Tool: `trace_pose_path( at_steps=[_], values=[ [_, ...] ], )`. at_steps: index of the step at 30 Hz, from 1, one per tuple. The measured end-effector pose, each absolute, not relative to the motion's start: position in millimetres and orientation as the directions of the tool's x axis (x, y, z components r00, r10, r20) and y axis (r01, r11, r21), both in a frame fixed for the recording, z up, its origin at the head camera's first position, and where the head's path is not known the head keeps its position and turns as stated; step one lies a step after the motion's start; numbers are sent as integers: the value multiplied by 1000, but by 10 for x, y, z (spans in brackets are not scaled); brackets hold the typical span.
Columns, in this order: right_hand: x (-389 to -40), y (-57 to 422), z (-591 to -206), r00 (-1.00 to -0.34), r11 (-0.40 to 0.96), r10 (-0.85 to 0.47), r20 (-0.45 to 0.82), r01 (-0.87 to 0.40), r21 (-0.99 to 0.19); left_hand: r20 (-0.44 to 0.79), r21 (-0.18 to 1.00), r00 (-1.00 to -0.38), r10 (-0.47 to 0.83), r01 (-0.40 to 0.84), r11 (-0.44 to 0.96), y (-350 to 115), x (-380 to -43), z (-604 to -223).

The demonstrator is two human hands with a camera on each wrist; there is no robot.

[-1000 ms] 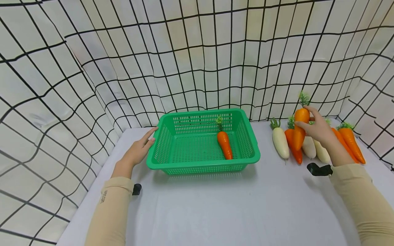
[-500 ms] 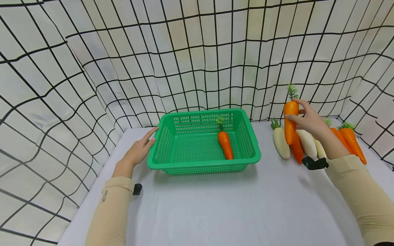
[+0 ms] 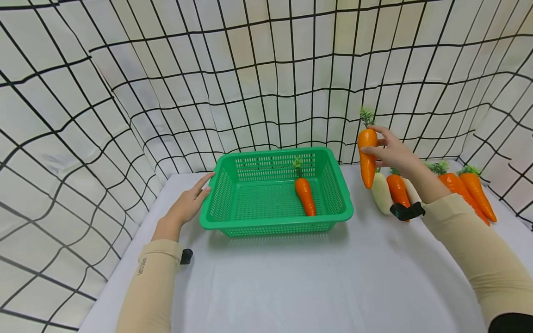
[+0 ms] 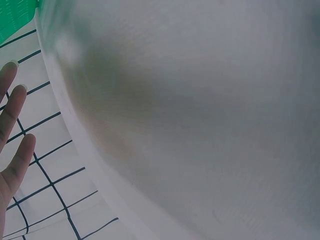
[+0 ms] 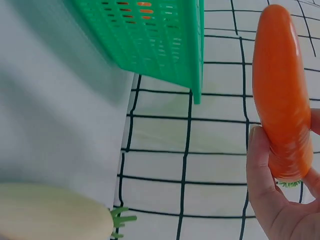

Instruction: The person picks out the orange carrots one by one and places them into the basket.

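In the head view my right hand pinches an orange carrot near its leafy top. The carrot hangs tip down above the table, right of the green basket. The right wrist view shows the thumb and fingers around the thick end of that carrot. My left hand touches the basket's left rim with its fingers extended. At the left edge of the left wrist view the fingers are straight and spread. One other carrot lies inside the basket on its right side.
Beneath my right arm lie a white radish and another carrot, with a further pale radish partly hidden. More carrots lie at the far right. A white wall with black netting encloses the white table behind and at the sides.
My right hand has carried the carrot left and upward, away from the pile toward the basket. The left hand has stayed at the basket's rim.
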State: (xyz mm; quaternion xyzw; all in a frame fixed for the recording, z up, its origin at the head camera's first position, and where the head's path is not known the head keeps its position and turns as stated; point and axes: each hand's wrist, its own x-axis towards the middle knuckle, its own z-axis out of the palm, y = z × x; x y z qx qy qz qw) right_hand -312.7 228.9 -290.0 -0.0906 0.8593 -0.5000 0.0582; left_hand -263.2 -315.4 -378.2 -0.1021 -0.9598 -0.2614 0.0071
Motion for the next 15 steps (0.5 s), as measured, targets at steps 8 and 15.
trace_pose_path(
  at_steps=[8, 15],
  values=[
    [-3254, 2070, -2908, -966, 439, -258, -36, -84, -894, 71, 501, -979, 190, 200, 842, -3146, -2631, -3769],
    [-3304, 1900, -2892, -956, 411, -285, -62, -63, -909, 68, 500, -980, 184, 194, 844, -3133, -2615, -3759]
  ],
)
